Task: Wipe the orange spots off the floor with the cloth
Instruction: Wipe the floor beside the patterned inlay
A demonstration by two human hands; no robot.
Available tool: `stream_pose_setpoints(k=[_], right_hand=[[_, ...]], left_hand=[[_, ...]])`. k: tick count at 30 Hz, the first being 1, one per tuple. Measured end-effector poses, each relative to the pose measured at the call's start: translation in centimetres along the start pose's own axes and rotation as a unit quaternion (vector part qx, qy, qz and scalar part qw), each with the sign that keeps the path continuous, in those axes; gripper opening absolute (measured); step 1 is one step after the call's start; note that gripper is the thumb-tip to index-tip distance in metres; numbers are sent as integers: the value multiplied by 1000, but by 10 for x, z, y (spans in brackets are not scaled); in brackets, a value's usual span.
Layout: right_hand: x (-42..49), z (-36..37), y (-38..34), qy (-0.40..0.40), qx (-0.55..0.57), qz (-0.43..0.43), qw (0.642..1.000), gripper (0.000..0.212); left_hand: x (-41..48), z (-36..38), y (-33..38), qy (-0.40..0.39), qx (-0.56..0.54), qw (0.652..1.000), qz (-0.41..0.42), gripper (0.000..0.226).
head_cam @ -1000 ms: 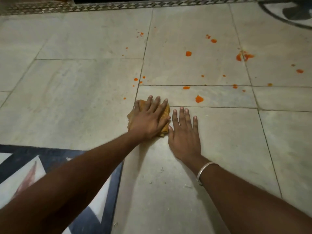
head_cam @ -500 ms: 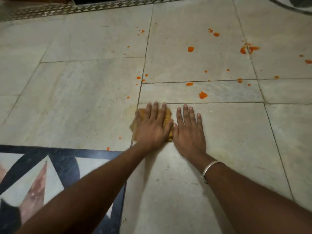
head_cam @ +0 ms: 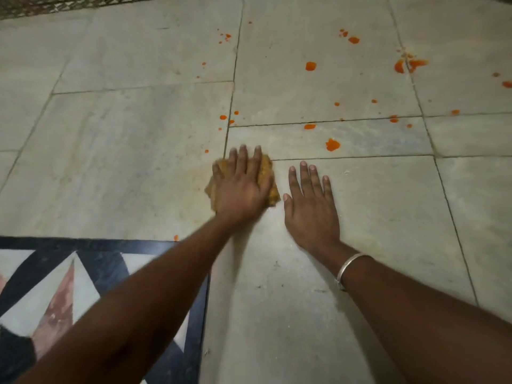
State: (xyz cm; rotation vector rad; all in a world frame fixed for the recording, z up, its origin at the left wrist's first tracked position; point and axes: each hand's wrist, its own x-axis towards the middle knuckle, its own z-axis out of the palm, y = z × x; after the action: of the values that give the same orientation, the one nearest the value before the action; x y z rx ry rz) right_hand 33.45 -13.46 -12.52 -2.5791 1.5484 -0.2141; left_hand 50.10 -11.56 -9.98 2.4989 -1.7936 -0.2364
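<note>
The floor (head_cam: 110,162) fills the view: large pale stone tiles with thin dark joints. A dark inlay (head_cam: 83,250) with white and reddish triangles sits in the near left corner, and a patterned border strip (head_cam: 55,4) runs along the far left edge.

Two bare forearms reach in from the bottom. The left grip (head_cam: 243,187) lies flat on the cloth (head_cam: 267,170), palm down, with its fingers straight and close together. It presses down on the cloth and curls around nothing. It looks slightly blurred. The right grip (head_cam: 311,209) rests just beside it on bare tile, palm down with the fingers spread and straight, and holds nothing.

The cloth is a small, crumpled, mustard-yellow wad at the meeting of several tile joints. Most of it is hidden under the left grip, and only its edges show at the left, at the right and near the fingertips. The tile just left of it has a faint yellowish tinge (head_cam: 191,176).

Orange spots are scattered across the tiles beyond both grips. The nearest big blot (head_cam: 332,144) lies beyond the right grip, and a smeared pair (head_cam: 410,65) sits farther off to the right. A round spot (head_cam: 310,66) lies between them, farther back. Tiny specks lie just left of the cloth (head_cam: 206,151), and one lies at the inlay's edge (head_cam: 176,237). A thin silver bangle (head_cam: 349,266) circles the right wrist.
</note>
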Motion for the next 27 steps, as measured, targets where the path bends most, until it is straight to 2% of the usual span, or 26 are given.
stream_pose_setpoints(k=[2,4,6,8,10,12,14,17,19,21,23,25,27], right_hand=[[0,1,0,6,4,0,1000,65],[0,1,-1,6,6,4,1000,65],[0,1,-3,9,2,8,1000,65],[1,0,-12,7,4,24,1000,67],[0,0,-24,9,4,54,998,68],[0,2,-30,13,1,64,998,68],[-3,3,-28,14,5,57,998,68],[-5,2,-26,23,9,56,998,68],[-4,2,-29,23,3,61,998,68],[-4,2,-30,19,1,62,998,68],[-5,0,-28,16,-7,60,998,68],[-3,1,-27,16,-15,54,998,68],[-3,1,-25,15,-9,53,998,69]], left_hand=[[18,-8,-31,1,-1,999,-47,72],[8,-9,-53,10,-19,991,-129,73],[-19,-4,-41,26,-21,985,-172,75],[-40,4,-10,24,-13,990,-140,74],[-37,8,12,14,-8,997,-71,73],[-12,1,4,9,-9,1000,-23,71],[6,-8,-30,6,-3,999,-52,69],[-11,-13,-75,13,-26,987,-158,71],[-44,-7,-65,19,-29,981,-193,73],[-68,2,-30,13,-10,985,-172,74],[-61,8,-3,3,-11,994,-106,74],[-28,-2,-13,-3,-12,998,-55,72],[-4,-14,-54,-2,11,996,-91,70]])
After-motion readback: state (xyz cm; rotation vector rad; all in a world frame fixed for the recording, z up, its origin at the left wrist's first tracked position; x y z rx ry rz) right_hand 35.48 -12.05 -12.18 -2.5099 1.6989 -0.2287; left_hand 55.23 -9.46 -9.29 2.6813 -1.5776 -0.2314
